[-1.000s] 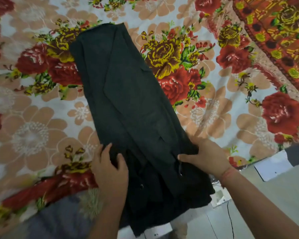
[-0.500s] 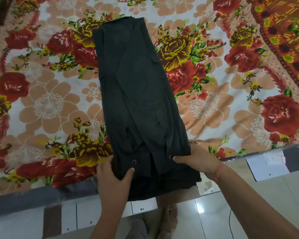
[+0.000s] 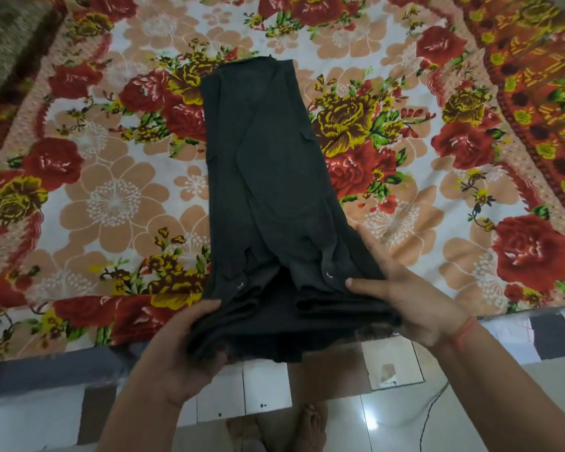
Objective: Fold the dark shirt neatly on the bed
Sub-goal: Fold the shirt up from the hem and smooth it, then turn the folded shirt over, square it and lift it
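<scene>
Two hands are gripping the near end of the dark shirt (image 3: 268,177). At the left of the frame, the flowery sheet (image 3: 111,203) is covering the bed (image 3: 46,370). Low and left of the middle, the left hand (image 3: 180,350) is curling its fingers round the shirt's near left corner. The shirt is lying in the middle, folded long, its near end hanging past the bed edge. At the lower right, the right hand (image 3: 408,298) is pinching the other corner, thumb on top. A red thread (image 3: 467,332) is sitting on that wrist.
</scene>
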